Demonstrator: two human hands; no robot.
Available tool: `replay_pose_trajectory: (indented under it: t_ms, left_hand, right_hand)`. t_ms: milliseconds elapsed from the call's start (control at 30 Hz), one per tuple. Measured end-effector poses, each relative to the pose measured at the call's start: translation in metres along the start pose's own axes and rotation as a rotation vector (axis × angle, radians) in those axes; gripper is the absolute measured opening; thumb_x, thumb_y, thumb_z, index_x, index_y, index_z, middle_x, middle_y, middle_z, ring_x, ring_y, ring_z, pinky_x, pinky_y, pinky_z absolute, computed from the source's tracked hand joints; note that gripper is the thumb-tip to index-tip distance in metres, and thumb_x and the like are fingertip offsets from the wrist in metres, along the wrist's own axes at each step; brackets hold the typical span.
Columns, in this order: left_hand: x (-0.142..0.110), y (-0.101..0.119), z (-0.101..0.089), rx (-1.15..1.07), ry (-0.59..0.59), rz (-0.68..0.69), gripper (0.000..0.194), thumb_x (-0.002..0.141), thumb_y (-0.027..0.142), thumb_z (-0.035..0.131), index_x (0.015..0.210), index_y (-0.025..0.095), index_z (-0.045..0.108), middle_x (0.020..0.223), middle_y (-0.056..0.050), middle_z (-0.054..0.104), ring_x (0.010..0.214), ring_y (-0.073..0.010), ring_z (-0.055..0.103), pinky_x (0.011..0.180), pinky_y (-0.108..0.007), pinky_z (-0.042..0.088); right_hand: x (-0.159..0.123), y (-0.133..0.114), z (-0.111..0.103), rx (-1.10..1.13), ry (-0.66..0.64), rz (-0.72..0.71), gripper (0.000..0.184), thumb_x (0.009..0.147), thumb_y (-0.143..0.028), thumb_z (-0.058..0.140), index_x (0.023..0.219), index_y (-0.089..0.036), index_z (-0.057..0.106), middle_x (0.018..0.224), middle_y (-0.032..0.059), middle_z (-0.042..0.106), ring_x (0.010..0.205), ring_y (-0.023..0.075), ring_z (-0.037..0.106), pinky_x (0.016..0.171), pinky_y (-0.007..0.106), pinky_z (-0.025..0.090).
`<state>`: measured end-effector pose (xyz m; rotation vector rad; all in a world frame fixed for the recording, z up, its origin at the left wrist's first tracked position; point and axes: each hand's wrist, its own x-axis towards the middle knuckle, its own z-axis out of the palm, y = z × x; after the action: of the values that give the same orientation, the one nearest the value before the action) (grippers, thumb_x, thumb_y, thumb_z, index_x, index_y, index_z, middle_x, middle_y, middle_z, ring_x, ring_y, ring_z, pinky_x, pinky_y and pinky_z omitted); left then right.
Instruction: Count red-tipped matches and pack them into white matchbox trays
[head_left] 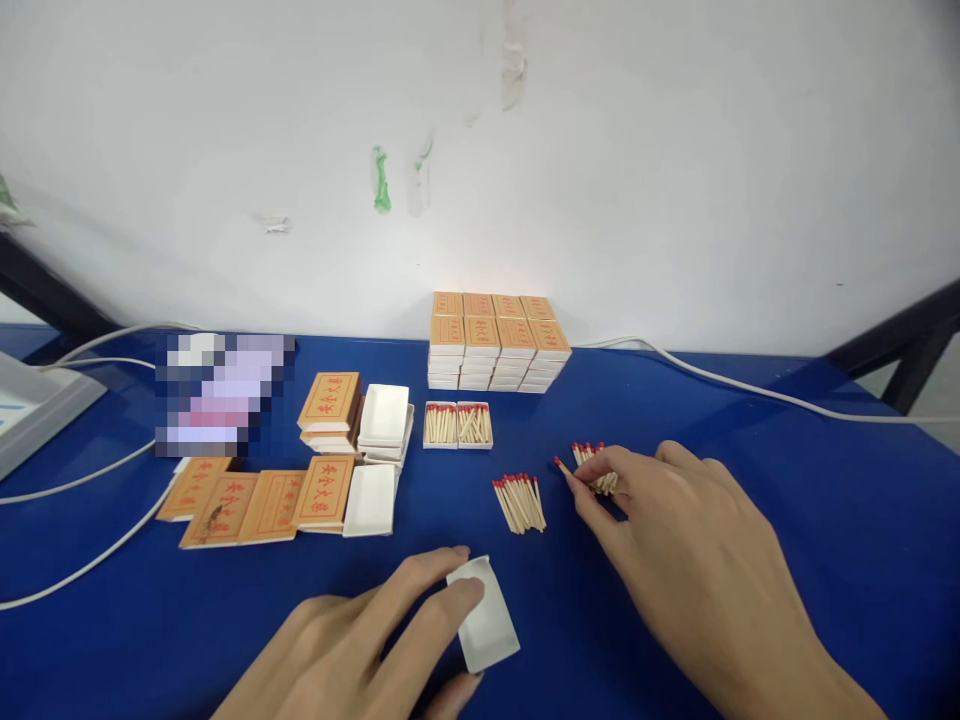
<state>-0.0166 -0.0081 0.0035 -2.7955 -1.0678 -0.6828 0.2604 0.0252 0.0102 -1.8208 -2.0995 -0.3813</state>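
My left hand (375,640) grips an empty white matchbox tray (491,625) near the front of the table, fingers on its left side and thumb below. At the right, my right hand (675,530) pinches a red-tipped match (562,467) between thumb and forefinger. A pile of matches (589,455) lies partly hidden under that hand. Between the hands is another bunch of matches (519,503), heads pointing away. Behind it, two white trays filled with matches (457,426) stand side by side.
Orange matchboxes (495,345) are stacked against the wall. Empty white trays (384,415) stand by orange matchbox sleeves (322,490) on the left of the blue table (787,480). White cables (712,385) run along the back and left. A pixelated object (225,395) lies back left.
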Motion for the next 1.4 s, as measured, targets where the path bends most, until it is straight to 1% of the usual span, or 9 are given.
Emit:
replay_pose_trajectory:
  t_ms: [100,233,300,367,533,833,1033,1267,1400]
  left_hand:
    - [0.0,-0.001,-0.001,0.001,0.001,-0.002,0.043,0.124,0.039,0.031,0.134,0.024,0.071,0.135,0.002,0.082,0.088,-0.0114,0.086,0.058,-0.024,0.065]
    - [-0.002,0.0,0.0,-0.005,0.005,0.0,0.043,0.124,0.038,0.031,0.134,0.024,0.07,0.135,0.002,0.082,0.086,-0.0112,0.086,0.059,-0.024,0.065]
    - [-0.003,0.001,0.0,-0.01,0.006,-0.005,0.043,0.124,0.038,0.031,0.133,0.024,0.071,0.135,0.002,0.082,0.087,-0.0114,0.086,0.059,-0.024,0.065]
    - [-0.002,0.001,0.001,-0.015,0.002,-0.008,0.043,0.124,0.036,0.032,0.132,0.023,0.071,0.134,0.002,0.082,0.087,-0.0115,0.086,0.059,-0.024,0.065]
    - [-0.002,-0.002,0.001,-0.021,-0.004,0.009,0.042,0.123,0.035,0.033,0.131,0.022,0.072,0.133,0.001,0.083,0.085,-0.0117,0.086,0.056,-0.024,0.064]
    - [-0.002,0.001,-0.001,-0.008,-0.014,0.005,0.042,0.123,0.034,0.032,0.135,0.022,0.071,0.136,0.0,0.082,0.085,-0.0121,0.086,0.058,-0.025,0.065]
    - [-0.002,-0.001,0.0,-0.02,-0.012,0.008,0.042,0.123,0.033,0.032,0.133,0.022,0.071,0.136,0.0,0.082,0.081,-0.0116,0.085,0.054,-0.026,0.064]
    - [-0.001,0.0,-0.002,-0.017,-0.024,0.009,0.04,0.122,0.031,0.033,0.134,0.021,0.071,0.136,-0.001,0.081,0.082,-0.0126,0.085,0.057,-0.026,0.065]
    - [-0.003,0.0,-0.001,-0.021,-0.026,0.009,0.042,0.123,0.032,0.032,0.134,0.022,0.071,0.135,-0.002,0.081,0.079,-0.0124,0.085,0.058,-0.025,0.064]
  right_hand:
    - [0.002,-0.001,-0.002,0.054,-0.038,0.057,0.022,0.098,-0.027,0.061,0.079,-0.026,0.073,0.063,0.0032,0.066,0.068,0.0291,0.061,0.068,0.042,0.038]
    - [0.006,-0.004,-0.005,0.217,-0.154,0.201,0.023,0.097,-0.042,0.067,0.08,-0.029,0.075,0.064,0.0015,0.063,0.068,0.0275,0.063,0.063,0.039,0.04]
    - [0.008,-0.007,-0.008,0.296,-0.204,0.254,0.027,0.097,-0.048,0.068,0.079,-0.029,0.075,0.06,-0.0002,0.059,0.065,0.0256,0.062,0.06,0.037,0.04]
    - [0.01,-0.01,-0.01,0.35,-0.222,0.272,0.029,0.097,-0.05,0.069,0.077,-0.03,0.075,0.055,-0.002,0.053,0.062,0.0237,0.06,0.059,0.036,0.04]
    - [0.012,-0.018,-0.012,0.401,-0.254,0.261,0.029,0.096,-0.046,0.07,0.073,-0.03,0.073,0.052,-0.0039,0.046,0.057,0.021,0.055,0.059,0.036,0.043]
    - [0.011,-0.022,-0.011,0.418,-0.286,0.28,0.032,0.098,-0.047,0.068,0.072,-0.03,0.074,0.056,-0.0019,0.051,0.06,0.0218,0.057,0.056,0.035,0.04]
    - [0.009,-0.022,-0.011,0.414,-0.258,0.251,0.029,0.096,-0.043,0.073,0.071,-0.029,0.073,0.056,-0.0031,0.05,0.058,0.0202,0.056,0.056,0.033,0.039]
    - [0.007,-0.02,-0.013,0.389,-0.221,0.184,0.03,0.101,-0.039,0.067,0.074,-0.029,0.072,0.056,-0.0039,0.049,0.056,0.0187,0.054,0.054,0.033,0.037]
    - [0.007,-0.02,-0.012,0.377,-0.199,0.172,0.03,0.1,-0.038,0.069,0.071,-0.029,0.07,0.055,-0.0035,0.05,0.056,0.0188,0.055,0.054,0.034,0.038]
